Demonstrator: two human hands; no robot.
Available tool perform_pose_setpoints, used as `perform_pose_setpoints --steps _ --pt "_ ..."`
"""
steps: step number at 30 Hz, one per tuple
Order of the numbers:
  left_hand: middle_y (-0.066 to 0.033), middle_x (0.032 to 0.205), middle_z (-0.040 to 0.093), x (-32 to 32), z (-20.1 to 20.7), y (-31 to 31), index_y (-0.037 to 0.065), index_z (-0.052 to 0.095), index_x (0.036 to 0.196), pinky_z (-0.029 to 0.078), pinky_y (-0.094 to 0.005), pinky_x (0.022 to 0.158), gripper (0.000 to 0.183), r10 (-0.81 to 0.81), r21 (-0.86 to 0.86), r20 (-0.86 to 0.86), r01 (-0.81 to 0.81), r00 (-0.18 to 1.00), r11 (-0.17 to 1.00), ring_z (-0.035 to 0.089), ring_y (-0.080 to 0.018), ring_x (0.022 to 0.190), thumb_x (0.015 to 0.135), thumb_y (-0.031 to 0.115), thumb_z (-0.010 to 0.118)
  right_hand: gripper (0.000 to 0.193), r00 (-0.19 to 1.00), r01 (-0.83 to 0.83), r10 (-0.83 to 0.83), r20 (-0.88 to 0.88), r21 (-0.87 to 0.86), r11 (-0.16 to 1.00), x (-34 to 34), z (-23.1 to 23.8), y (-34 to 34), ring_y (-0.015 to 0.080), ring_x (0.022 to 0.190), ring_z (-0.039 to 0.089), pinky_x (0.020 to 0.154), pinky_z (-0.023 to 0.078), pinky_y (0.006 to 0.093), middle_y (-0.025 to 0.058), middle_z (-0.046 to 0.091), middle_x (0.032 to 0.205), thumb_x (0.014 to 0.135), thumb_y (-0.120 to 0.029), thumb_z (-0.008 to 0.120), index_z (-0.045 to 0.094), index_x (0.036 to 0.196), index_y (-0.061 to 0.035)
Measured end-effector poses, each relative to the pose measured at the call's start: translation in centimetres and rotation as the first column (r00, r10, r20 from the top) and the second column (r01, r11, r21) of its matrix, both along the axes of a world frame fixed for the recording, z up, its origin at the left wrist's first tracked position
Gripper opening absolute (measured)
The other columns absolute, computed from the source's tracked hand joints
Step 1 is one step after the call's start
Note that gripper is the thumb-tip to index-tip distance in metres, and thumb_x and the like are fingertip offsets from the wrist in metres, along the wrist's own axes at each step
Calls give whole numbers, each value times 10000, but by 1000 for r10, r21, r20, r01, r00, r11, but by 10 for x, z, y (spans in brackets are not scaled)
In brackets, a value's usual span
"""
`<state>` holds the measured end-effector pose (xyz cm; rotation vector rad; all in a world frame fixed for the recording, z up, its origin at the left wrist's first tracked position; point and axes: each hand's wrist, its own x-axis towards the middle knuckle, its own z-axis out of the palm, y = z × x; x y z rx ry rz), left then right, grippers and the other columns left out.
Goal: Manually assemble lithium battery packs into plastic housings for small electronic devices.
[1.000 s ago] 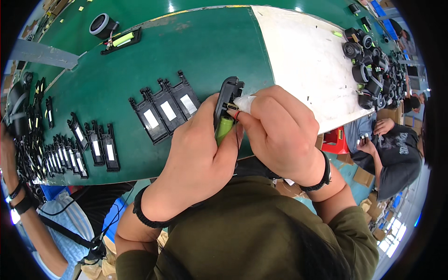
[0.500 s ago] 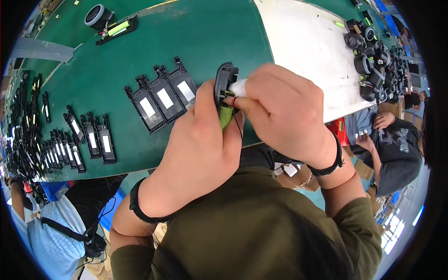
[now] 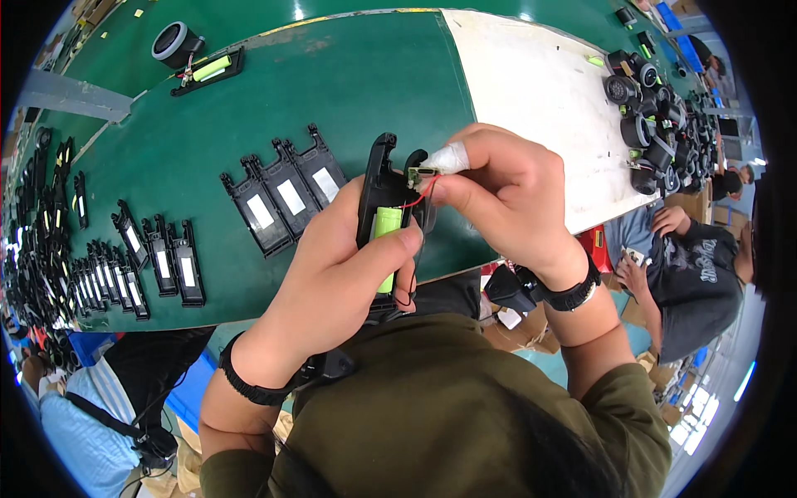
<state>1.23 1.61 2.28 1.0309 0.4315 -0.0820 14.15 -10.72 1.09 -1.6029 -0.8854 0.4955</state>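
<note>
Left hand (image 3: 332, 278): closed in a firm grip around a black casing (image 3: 383, 187), which is held upright above the near edge of the bench (image 3: 332, 83). The thumb is pressed across a green battery (image 3: 386, 226) seated inside the casing.

Right hand (image 3: 506, 195): fingers pinched together on a small circuit board (image 3: 419, 173) at the upper right of the casing. The forefinger tip is wrapped in white tape (image 3: 448, 156). A red wire (image 3: 422, 192) is seen running from the board down toward the battery. A black strap is worn on each wrist.

Just left of the casing, three black covers with white labels (image 3: 286, 195) are laid side by side on the green bench surface. Further left, more rows of like covers (image 3: 137, 266) are lined up. At the far left corner, a black tray with a green battery (image 3: 207, 70) lies beside a black ring-shaped part (image 3: 174, 41).

A white mat (image 3: 531, 91) is spread on the right part of the bench; round black parts (image 3: 647, 116) are heaped at its far right. A seated person (image 3: 689, 274) is placed at the right, beyond the bench.
</note>
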Motion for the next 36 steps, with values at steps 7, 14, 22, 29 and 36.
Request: perform_pose_setpoints --steps 7,14,22,29,36 --pt "-104 889 548 1 5 -1 -37 424 1207 497 -273 502 382 -34 150 -21 37 999 988 574 -164 617 850 78 501 78 997 26 -25 -71 10 1000 -5 -3 -6 78 663 594 557 474 220 48 600 750 756 0 681 647 826 11" --pt "-103 813 583 -1 4 -3 -38 403 1197 491 -297 593 390 -48 269 -62 63 997 961 606 -178 654 861 116 527 121 985 33 -47 166 87 996 -6 -3 -9 192 657 624 570 484 254 98 636 754 709 23 692 648 819 -1" --pt "-43 812 537 -4 1 -6 -40 342 1279 460 -230 557 440 -53 463 49 25 997 886 515 -80 615 857 -15 461 164 851 24 -28 524 14 1000 -13 4 -9 221 626 603 533 484 278 110 622 758 641 2 738 634 769 -4" --pt "-60 843 564 -2 8 -2 -40 348 1285 465 -240 563 451 -37 449 31 19 999 893 516 -81 620 856 -3 484 227 701 -116 -32 712 159 980 -9 -7 -12 267 661 607 558 519 317 152 605 832 620 28 709 608 822 49" --pt "-179 925 596 0 3 -2 -65 406 1194 473 -343 743 391 -21 478 61 -10 998 878 617 -300 832 835 40 519 242 708 -140 -41 705 197 970 -7 -11 -9 276 686 617 580 531 319 165 605 860 620 57 662 613 857 71"
